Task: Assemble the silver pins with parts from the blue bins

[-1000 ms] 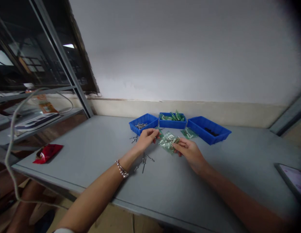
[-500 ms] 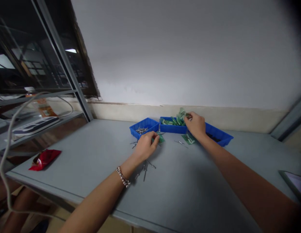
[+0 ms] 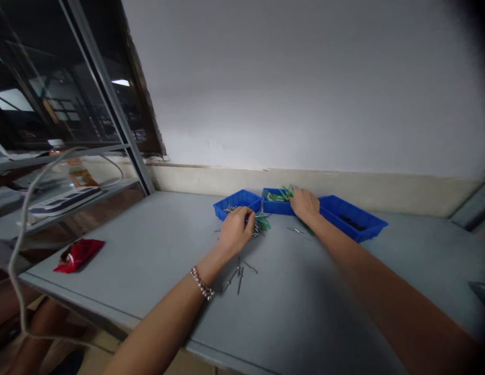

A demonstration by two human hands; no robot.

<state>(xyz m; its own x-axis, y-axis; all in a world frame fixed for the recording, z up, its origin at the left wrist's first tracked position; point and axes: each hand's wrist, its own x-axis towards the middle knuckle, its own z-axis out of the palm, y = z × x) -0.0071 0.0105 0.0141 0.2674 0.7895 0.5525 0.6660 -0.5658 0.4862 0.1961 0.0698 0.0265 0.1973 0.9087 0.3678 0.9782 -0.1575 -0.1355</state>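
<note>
My left hand (image 3: 237, 229) is curled just in front of the left blue tray (image 3: 242, 197), above a green packet (image 3: 263, 223) and a small heap of silver rivets (image 3: 256, 232). Its fingers are closed, but what lies between them is hidden. My right hand (image 3: 306, 204) reaches to the middle blue tray (image 3: 276, 208), its fingers closed on a green packet (image 3: 290, 191) at the tray's right end; the fingertips are partly hidden. More green packets (image 3: 275, 196) fill that tray. Silver rivets (image 3: 229, 209) lie in the left tray. Several loose rivets (image 3: 239, 276) lie nearer me.
A third blue tray (image 3: 369, 227) with small dark parts (image 3: 350, 222) stands right of my right hand. A rivet (image 3: 297, 232) lies before the middle tray. A red wrapper (image 3: 78, 255) is at the table's left; a white cable (image 3: 21, 229) hangs beyond the edge.
My right hand has lowered from above the middle tray, bringing the green packet down to it. The packet under my right wrist no longer shows. My left hand has barely moved; the view shifted slightly.
</note>
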